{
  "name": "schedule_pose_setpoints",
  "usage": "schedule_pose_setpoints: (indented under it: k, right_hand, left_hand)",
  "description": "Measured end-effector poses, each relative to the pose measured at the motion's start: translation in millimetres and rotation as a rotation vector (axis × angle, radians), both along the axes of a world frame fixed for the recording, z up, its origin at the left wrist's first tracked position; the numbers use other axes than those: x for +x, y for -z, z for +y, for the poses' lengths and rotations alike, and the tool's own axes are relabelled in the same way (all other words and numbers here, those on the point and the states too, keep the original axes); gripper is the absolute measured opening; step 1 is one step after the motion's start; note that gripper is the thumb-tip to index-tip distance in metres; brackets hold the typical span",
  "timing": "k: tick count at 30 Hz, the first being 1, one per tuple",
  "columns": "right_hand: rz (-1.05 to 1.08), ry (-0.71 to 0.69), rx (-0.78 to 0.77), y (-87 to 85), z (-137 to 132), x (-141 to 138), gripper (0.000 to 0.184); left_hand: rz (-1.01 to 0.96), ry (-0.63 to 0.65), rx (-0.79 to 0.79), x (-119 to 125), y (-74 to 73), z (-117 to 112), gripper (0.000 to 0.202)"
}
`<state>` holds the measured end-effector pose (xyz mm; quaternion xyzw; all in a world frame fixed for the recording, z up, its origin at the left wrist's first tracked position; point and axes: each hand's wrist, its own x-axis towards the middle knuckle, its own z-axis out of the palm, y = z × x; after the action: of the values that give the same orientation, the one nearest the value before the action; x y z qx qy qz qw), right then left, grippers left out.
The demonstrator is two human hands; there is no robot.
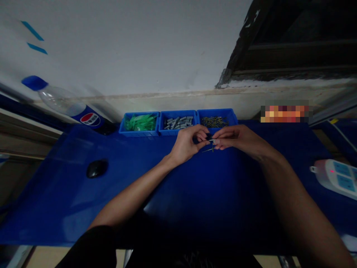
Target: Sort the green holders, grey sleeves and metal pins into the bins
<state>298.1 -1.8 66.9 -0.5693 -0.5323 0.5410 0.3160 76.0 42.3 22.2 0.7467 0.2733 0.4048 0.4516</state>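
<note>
My left hand (pixel 187 143) and my right hand (pixel 237 138) meet over the blue mat (pixel 83 208), just in front of the bins. Both are closed in a pinch around a small dark part (pixel 209 137) held between the fingertips. Thin metal pins (pixel 209 149) stick out below the fingers; which hand holds them is unclear. Three blue bins stand in a row behind the hands: one with green plastic pieces (pixel 139 122), one with grey sleeves (pixel 178 121), one with brass-coloured pins (pixel 215 121).
A plastic cola bottle (pixel 69 108) lies at the back left. A black mouse (pixel 96 168) rests on the mat at the left. A white power strip (pixel 336 178) with a red light sits at the right edge. A wall rises behind the bins.
</note>
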Motion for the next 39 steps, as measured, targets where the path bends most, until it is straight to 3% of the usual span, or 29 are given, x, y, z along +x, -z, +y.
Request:
schedule_pose_setpoints:
  k: [4,8,12,17,24,30,35,39]
  right_hand:
    - [0.023,0.068,0.008,3.1,2,-1,0.025]
    - [-0.005,0.219,0.141,0.6,3,3,0.025]
    - [-0.053,0.339,0.285,-8.8,0,11,0.032]
    - [-0.184,0.191,0.280,-15.6,-4,17,0.029]
    - [-0.229,0.049,0.262,-12.9,-4,14,0.023]
    - [-0.251,0.018,0.248,-2.1,-2,21,0.027]
    - [-0.264,-0.020,0.204,1.8,-1,25,0.029]
    - [-0.176,-0.070,0.135,2.3,0,21,0.030]
  left_hand:
    - [0.020,-0.025,0.079,0,-1.2,-2,0.025]
    - [0.204,-0.050,0.205,-2,2.7,-1,0.022]
    - [0.480,0.097,0.461,-2,8.4,-4,0.015]
    - [0.741,0.157,0.604,5,11.8,-15,0.021]
    - [0.890,0.110,0.698,9,6.6,-23,0.019]
    - [0.788,0.092,0.635,5,3.2,-17,0.017]
    - [0.421,0.041,0.437,-1,2.3,-6,0.007]
    - [0.196,-0.002,0.265,-1,-2.2,-5,0.015]
